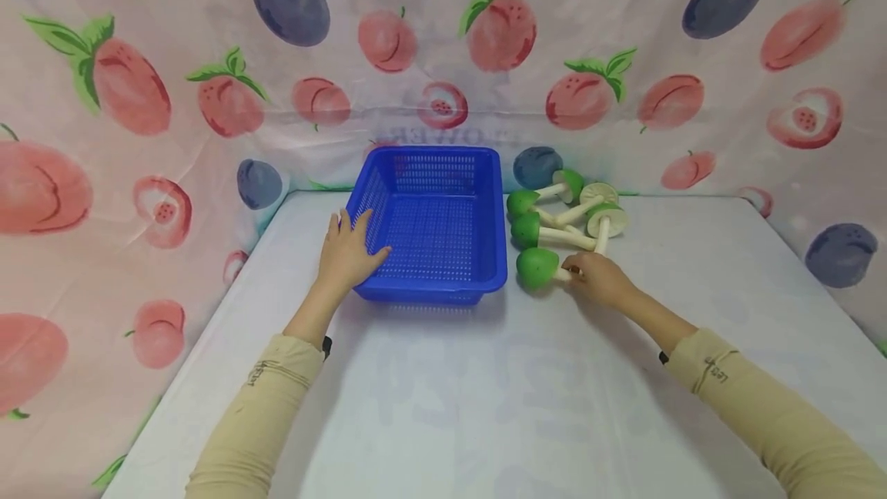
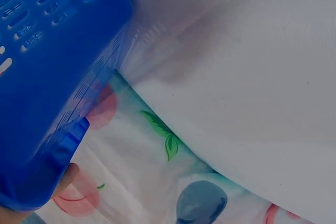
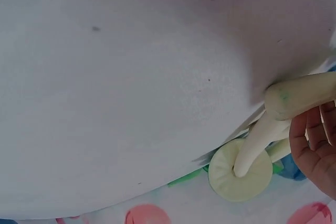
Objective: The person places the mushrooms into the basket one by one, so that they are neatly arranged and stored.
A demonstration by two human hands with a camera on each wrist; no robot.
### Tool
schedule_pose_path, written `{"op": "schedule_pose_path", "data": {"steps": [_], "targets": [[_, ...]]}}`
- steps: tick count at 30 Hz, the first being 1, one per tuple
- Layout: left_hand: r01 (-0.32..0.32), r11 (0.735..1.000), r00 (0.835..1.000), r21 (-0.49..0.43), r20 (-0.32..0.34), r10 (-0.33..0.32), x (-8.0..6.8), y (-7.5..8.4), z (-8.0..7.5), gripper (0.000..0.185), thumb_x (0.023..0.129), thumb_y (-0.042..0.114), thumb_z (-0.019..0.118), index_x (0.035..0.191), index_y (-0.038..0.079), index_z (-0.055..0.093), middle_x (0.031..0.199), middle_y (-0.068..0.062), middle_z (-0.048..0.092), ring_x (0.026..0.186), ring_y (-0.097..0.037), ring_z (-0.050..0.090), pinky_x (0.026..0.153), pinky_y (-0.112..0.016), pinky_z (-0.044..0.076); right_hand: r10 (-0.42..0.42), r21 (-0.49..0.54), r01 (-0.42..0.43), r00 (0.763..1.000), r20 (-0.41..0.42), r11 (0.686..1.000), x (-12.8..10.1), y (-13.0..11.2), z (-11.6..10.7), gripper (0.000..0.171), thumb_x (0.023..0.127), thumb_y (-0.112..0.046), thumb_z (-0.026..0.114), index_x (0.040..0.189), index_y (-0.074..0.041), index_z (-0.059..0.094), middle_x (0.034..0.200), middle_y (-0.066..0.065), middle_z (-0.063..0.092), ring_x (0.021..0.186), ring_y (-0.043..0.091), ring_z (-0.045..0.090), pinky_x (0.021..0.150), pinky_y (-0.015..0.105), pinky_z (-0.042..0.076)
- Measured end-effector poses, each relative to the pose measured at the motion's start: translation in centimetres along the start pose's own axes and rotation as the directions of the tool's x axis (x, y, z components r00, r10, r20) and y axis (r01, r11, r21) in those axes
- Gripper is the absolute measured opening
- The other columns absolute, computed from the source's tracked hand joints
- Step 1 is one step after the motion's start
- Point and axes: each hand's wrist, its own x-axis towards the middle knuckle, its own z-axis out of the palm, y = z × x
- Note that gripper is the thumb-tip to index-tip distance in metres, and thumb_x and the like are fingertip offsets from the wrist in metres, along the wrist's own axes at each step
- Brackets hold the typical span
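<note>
A blue plastic basket (image 1: 495, 245) with slotted walls stands on the table, and nothing lies inside it. My left hand (image 1: 349, 254) rests at its left rim with fingers spread, the thumb reaching over the inside. In the left wrist view a fingertip (image 2: 71, 174) shows past the basket's rim (image 2: 37, 187). To the right of the basket, my right hand (image 1: 597, 279) holds a green-capped toy mushroom (image 1: 537, 268) by its pale stem. The stem's thick end (image 3: 283, 98) lies against the fingers (image 3: 307, 140) in the right wrist view.
Several more green-capped mushrooms (image 1: 606, 220) lie in a loose pile behind the right hand, close to the basket's right side. A white cloth covers the table (image 1: 443, 391). Behind it hangs a fruit-patterned curtain (image 1: 443, 37) along the table's back edge.
</note>
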Motion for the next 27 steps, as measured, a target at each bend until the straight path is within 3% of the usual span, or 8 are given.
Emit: {"op": "schedule_pose_path", "data": {"steps": [7, 17, 27], "targets": [[-0.01, 1.0, 1.0, -0.017, -0.001, 0.01, 0.4, 0.0, 0.1, 0.081, 0.088, 0.044, 0.059, 0.149, 0.007, 0.023, 0.15, -0.037, 0.014, 0.14, -0.049, 0.014, 0.112, -0.061, 0.021, -0.011, -0.005, 0.01, 1.0, -0.029, 1.0, 0.1, -0.2, -1.2, 0.015, 0.082, 0.004, 0.063, 0.096, 0.008, 0.066, 0.088, 0.02, 0.069, 0.082, 0.032, 0.065, 0.075, 0.047, 0.053], [-0.011, 0.999, 1.0, -0.036, -0.004, 0.011, 0.0, -0.2, 0.5, 0.08, 0.089, 0.045, 0.057, 0.15, 0.007, 0.021, 0.15, -0.036, 0.016, 0.14, -0.049, 0.016, 0.113, -0.06, 0.019, -0.042, 0.018, 0.043, 0.997, -0.061, 0.999, 0.3, -1.4, -1.8, 0.017, 0.082, 0.001, 0.066, 0.097, 0.007, 0.067, 0.085, 0.016, 0.069, 0.077, 0.026, 0.062, 0.068, 0.039, 0.052], [0.006, 0.999, 1.0, -0.037, -0.009, -0.007, -0.2, -0.2, 0.2, 0.071, 0.091, 0.041, 0.054, 0.146, 0.004, 0.031, 0.151, -0.033, 0.018, 0.141, -0.048, 0.016, 0.114, -0.059, 0.019, -0.022, 0.034, 0.025, 0.997, -0.074, 0.999, 1.7, -2.2, -3.0, 0.023, 0.087, -0.003, 0.063, 0.105, 0.01, 0.063, 0.089, 0.02, 0.067, 0.073, 0.025, 0.06, 0.064, 0.037, 0.05]]}}
